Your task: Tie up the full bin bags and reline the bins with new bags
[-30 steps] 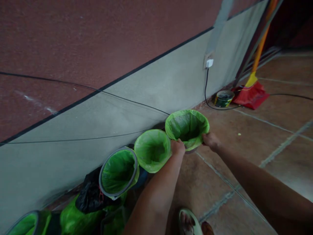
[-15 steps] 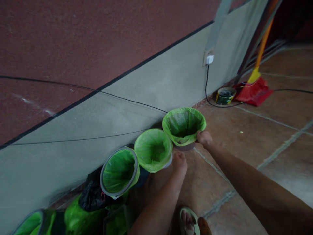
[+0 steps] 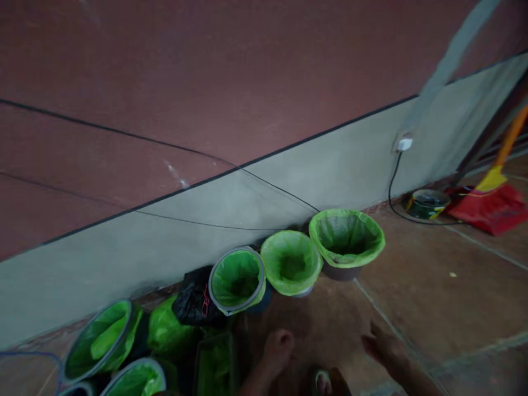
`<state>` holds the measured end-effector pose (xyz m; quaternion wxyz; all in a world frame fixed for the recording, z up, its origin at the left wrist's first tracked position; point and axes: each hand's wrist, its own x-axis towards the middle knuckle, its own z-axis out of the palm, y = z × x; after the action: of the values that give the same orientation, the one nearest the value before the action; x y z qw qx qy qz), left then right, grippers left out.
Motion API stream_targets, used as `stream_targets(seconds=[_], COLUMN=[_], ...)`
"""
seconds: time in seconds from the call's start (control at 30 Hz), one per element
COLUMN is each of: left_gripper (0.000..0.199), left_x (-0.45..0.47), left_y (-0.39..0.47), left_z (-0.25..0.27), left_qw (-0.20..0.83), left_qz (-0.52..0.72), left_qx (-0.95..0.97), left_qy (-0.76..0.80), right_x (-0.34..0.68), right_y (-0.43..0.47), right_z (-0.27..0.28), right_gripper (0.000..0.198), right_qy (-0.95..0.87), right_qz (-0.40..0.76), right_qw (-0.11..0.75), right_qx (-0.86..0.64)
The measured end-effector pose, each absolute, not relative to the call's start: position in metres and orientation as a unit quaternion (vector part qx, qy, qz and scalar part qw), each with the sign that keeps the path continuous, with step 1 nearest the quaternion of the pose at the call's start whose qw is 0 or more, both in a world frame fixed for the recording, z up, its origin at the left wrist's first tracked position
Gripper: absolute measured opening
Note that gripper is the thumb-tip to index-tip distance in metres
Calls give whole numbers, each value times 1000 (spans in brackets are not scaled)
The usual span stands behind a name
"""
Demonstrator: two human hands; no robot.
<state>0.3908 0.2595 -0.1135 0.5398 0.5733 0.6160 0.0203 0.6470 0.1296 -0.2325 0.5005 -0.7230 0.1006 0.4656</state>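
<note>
My left hand (image 3: 279,347), fingers curled and blurred, hangs low in front of the bins with nothing visible in it. To the right, my right hand (image 3: 385,349) is over the floor, thumb apart from the fingers, holding nothing. Neither hand touches a bin. Along the wall stand a brown-based bin (image 3: 342,273) with a green bag liner (image 3: 373,254) folded over its rim, a pale bin lined in green (image 3: 292,287), and a grey-rimmed bin (image 3: 212,289) with a green liner.
A black tied bag (image 3: 193,297), a green bag (image 3: 165,327) and more green-lined bins (image 3: 70,360) crowd the lower left. Farther right are a round tub (image 3: 428,204), a red dustpan (image 3: 493,209) and a plugged-in black cable (image 3: 391,184). Cords hang across the wall.
My right hand has let go of the brown-based bin's rim and drawn back toward me. My left hand has also pulled down from the middle bin. The view has swung left.
</note>
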Motion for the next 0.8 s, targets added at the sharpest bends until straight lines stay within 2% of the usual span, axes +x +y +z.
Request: stream_targets(seconds=[0.13,0.3,0.4,0.47,0.67,0.8], left_gripper=[18,37,46,44,14,9], left_x=[330,271,229,194,80,36], left_y=[262,242,230,224,184,133], left_z=[-69,-1,27,36,15,-29], left_qw=[556,608,621,608,517,468], left_qz=[119,285,368,428,528,512], left_qx=[530,437,398,370,205,139], left_qy=[629,598,566,557,642,707], right_x=[585,563,561,558,505,415], right_y=[105,124,144,158,199,220], right_z=[-232,-166,-124,-100,-23,16], right_gripper=[29,13,16,19,21,20], right_qy=[88,2,-5,-32,-157,-270], right_qz=[559,606,618,620,616,622], right_qw=[469,456,458,454,440,400], right_qx=[-678,-652,-638,-640,-634,-617])
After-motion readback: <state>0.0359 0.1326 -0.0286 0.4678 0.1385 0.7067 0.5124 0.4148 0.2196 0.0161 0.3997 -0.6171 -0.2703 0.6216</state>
